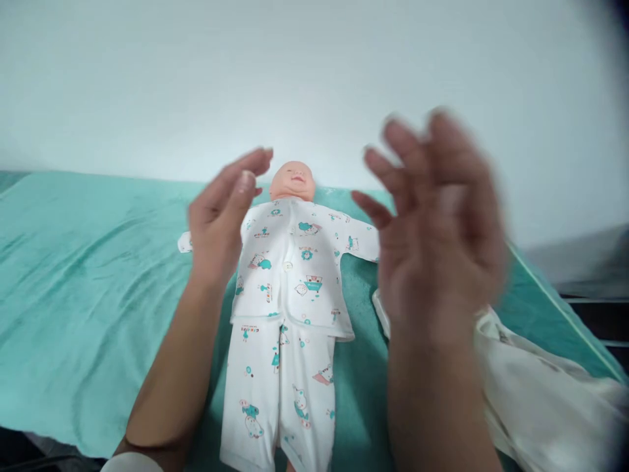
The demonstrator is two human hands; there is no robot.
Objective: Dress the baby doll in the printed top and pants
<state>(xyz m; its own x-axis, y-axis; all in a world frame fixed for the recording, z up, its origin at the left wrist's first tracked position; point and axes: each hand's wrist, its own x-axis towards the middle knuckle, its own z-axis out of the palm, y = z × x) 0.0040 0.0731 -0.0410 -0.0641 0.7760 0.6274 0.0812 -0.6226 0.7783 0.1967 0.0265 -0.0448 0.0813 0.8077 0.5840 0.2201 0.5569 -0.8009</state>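
Hovering: left hand [219, 219] and right hand [432, 223] hung apart above the doll [292, 180], neither seen to grip anything.
Left hand: released, fingers loosely bent, thumb near them; nothing seen in it. Contact with the top [314, 262] beneath could not be told.
Right hand: released, fingers spread and half curled, blurred; nothing seen in it.
Doll: lay face up between the hands, head just past the left fingertips, legs running back between the forearms.
Top: fastened at least at one button [287, 266], midway between the hands; one sleeve passed behind the left hand, the other ran out of sight behind the right.
Pants: [250, 393] lay nearer the wearer than both hands, between the forearms, waist under the top's hem.
Cloth: [545, 387] white, bunched just outside the right forearm.
Sheet: [98, 282] green, under the doll, spread wide on the left hand's outer side.
Hands' step: judged as a hands-off moment around a clothed doll, top and pants both on.
Hands' next move: any fresh touch would have called for lowering both hands and closing fingers lightly on thin, soft fabric, minding the sleeves.
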